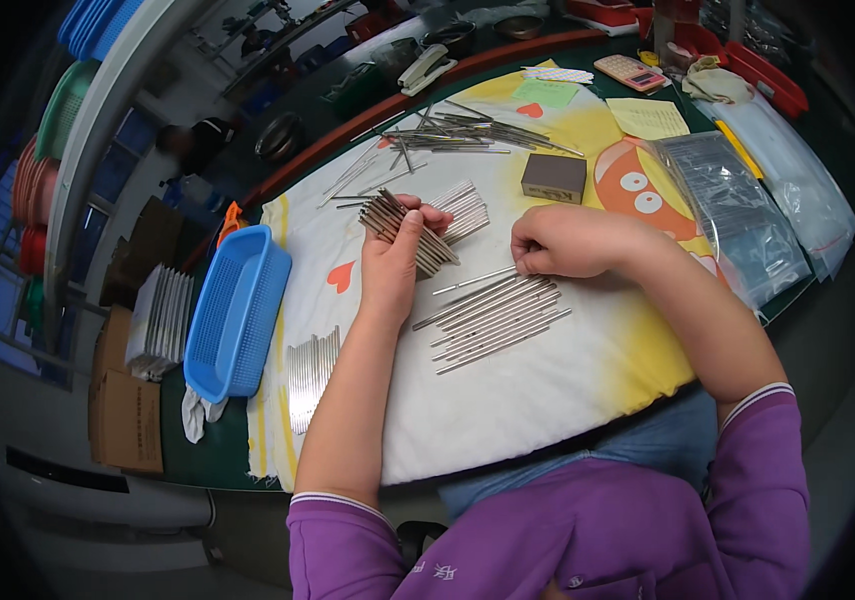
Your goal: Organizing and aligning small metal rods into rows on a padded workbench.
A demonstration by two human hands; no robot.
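A bundle of thin metal rods point(410, 232) is gripped in my left hand point(393, 262), raised over the middle of the cloth. My right hand point(560, 241) is closed in a pinch at the right end of a single metal rod point(475, 281). That rod lies just beyond a row of similar rods point(496, 325) spread side by side on the cloth. Behind my left hand is another neat batch of shiny rods point(465, 211). A further row of rods point(312, 375) lies left of my left forearm. Farther back sits a loose, crisscrossed pile of rods point(468, 132).
A white and yellow printed cloth point(508, 425) covers the table. A blue plastic basket point(238, 315) stands at the left edge. A dark box point(554, 178) sits beyond my right hand. Clear plastic bags point(733, 205) lie at right, with a pink calculator point(631, 73) and red trays point(766, 78) farther back.
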